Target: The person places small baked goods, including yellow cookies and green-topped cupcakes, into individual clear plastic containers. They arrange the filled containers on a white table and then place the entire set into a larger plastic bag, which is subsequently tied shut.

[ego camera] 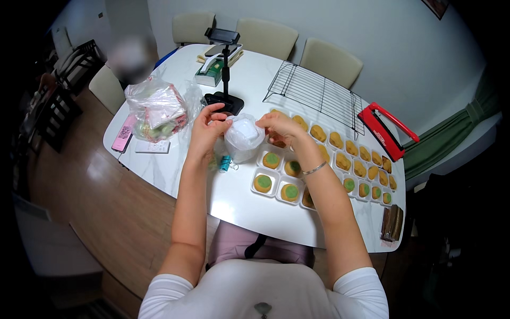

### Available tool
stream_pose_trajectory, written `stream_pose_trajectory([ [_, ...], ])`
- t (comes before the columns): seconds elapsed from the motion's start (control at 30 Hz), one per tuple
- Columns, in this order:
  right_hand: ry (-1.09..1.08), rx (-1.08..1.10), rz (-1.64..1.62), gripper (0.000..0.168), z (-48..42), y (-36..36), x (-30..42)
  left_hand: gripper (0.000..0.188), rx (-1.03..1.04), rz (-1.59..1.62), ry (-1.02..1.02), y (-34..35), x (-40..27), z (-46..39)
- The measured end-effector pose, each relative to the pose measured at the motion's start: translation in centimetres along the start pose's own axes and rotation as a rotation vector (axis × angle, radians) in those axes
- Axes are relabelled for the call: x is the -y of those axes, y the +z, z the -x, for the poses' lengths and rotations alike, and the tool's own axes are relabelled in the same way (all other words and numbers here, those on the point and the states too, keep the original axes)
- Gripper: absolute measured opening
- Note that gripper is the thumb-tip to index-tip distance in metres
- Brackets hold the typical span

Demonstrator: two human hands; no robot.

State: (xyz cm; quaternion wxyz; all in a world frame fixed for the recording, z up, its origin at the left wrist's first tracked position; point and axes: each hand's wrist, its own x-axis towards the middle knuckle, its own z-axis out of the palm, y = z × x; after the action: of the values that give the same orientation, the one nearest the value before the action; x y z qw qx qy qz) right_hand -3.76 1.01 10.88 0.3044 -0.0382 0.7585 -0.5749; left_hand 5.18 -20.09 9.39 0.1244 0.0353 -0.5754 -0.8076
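Between my hands stands a thin white plastic bag (240, 150), its mouth pulled apart. White plastic trays (248, 130) show inside it. The fingers of my left hand (210, 129) pinch the bag's left rim. My right hand (281, 129) grips the rim on the right, above the nearest pastries. Rows of small white trays, each with one pastry, cover the right half of the table; some pastries have green tops (271, 160), others are plain golden brown (343, 161). A teal binder clip (225, 164) lies just below the bag.
A black phone stand (226, 79) rises behind the bag. At left are a filled plastic bag (156, 111), a pink phone (122, 137) and a white remote control (152, 146). A wire cooling rack (318, 93), a red sealer (381, 133) and a brown packet (391, 223) lie at right. A person (131, 56) is beyond the table.
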Motion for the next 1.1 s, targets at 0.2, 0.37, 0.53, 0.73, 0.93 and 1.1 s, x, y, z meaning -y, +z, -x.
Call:
stream_pose_trajectory([
  [0.2,-0.287,-0.074,0.108,0.017,3.2,-0.5,4.3,0.047,0.056,-0.17,0.199,0.7,-3.7,-0.2],
  [0.37,-0.44,-0.203,0.34,0.011,3.1,-1.6,5.7,0.049,0.087,-0.58,0.252,1.3,-6.0,-0.5],
  [0.53,-0.507,-0.303,0.274,0.007,2.6,-1.0,5.0,0.035,-0.127,-0.977,0.38,1.6,-6.2,-0.8],
  [0.73,-0.53,-0.167,0.158,0.002,3.5,-0.4,7.2,0.031,-0.025,-0.749,0.395,2.7,-7.7,-1.8],
  [0.93,-0.441,-0.11,0.024,0.013,3.6,-2.8,8.7,0.032,-0.011,-0.674,0.358,2.3,-8.8,-1.7],
  [1.1,-0.724,-0.046,-0.372,0.015,4.4,-2.1,8.6,0.034,-0.024,-0.69,0.367,1.8,-8.4,-1.8],
])
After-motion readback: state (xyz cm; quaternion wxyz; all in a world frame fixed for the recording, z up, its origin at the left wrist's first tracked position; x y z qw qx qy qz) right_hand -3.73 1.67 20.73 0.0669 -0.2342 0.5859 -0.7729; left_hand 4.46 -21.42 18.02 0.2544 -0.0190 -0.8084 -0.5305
